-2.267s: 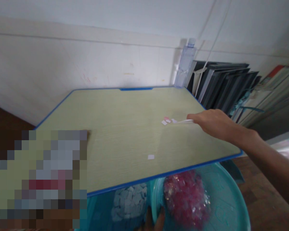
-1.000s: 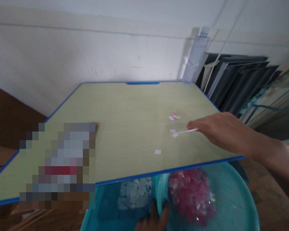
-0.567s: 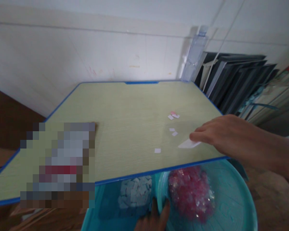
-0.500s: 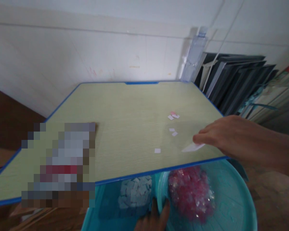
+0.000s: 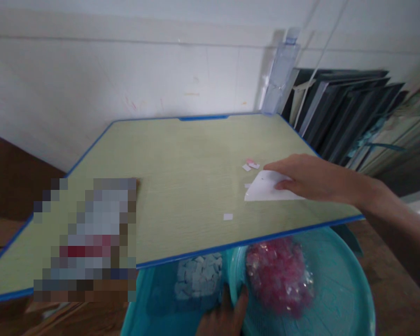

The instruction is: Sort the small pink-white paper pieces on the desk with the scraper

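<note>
My right hand pinches a stiff white card between thumb and fingers, low over the right part of the pale table. The card leans and partly covers a small white slip. Just beyond it lie a few tiny white slips with a pink one; a single slip rests nearer the front edge. Below the table, my left hand grips the rim of a round teal basin, which holds shiny pink-red pieces. Beside it, a teal tub contains many white pieces.
A clear plastic bottle stands by the wall at the table's back right corner. Dark flat panels are stacked upright on the right. A blurred-out object covers the table's left side. The table has a blue edge.
My right hand has moved left and away from me with the white card, tilting it so its face shows. The card now covers part of the slips. The left hand stays at the rim.
</note>
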Motion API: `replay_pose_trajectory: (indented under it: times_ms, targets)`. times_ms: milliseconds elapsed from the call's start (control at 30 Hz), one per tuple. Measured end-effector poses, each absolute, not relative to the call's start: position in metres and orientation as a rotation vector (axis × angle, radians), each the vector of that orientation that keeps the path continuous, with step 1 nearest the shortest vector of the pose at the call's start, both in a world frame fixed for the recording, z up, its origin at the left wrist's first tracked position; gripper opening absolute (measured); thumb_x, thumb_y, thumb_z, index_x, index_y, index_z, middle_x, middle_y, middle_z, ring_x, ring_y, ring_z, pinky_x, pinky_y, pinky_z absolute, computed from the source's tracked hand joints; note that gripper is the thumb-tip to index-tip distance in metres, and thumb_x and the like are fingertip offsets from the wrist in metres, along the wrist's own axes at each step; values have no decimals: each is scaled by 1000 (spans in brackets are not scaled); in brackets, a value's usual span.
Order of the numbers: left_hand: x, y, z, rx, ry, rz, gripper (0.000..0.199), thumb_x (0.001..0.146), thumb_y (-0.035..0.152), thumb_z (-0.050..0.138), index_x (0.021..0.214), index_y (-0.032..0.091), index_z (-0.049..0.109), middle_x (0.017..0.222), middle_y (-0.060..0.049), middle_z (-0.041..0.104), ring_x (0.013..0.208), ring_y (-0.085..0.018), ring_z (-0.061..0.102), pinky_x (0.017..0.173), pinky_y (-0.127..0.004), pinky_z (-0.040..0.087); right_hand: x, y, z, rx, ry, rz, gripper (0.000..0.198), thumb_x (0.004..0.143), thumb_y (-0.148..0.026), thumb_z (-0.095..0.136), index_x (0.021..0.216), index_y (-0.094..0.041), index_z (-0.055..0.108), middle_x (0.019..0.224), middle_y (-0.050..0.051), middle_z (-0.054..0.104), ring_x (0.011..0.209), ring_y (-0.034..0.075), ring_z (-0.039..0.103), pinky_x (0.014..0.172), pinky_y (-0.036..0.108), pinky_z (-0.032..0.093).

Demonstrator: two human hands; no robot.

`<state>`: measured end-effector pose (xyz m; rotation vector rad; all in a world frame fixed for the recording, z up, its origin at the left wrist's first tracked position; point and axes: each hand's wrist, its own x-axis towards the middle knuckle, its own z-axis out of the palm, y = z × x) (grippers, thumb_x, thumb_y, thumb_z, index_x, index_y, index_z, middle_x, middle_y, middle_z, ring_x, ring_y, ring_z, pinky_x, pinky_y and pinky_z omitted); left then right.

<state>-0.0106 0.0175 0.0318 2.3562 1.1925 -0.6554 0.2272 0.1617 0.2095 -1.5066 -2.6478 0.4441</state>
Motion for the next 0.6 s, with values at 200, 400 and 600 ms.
replay_pose_trajectory:
  times_ms: [200,400,600]
  targets:
    - [-11,17,33,2314,1218,-651,71,73,5,50,138,29,34,132,-23,48,80,-27,67,65,-39,55,219,178,224,-1155,-2847,563,28,78,-18,51,100,-19,67,95,4,68,85,16,60,76,27,44]
    - [-10,17,38,2293,1241,-653,70,74,6,51,138,29,35,129,-21,53,80,-26,67,66,-37,55,228,162,224,-1141,-2962,494,32,81,-13,42,101,-19,66,89,5,68,84,18,60,76,30,43]
    - [-12,18,35,2298,1209,-636,70,74,2,46,138,28,33,133,-24,46,86,-28,66,69,-39,55,239,125,226,-1415,-2864,664,27,89,-22,40,100,-22,64,90,5,66,86,19,58,73,30,41]
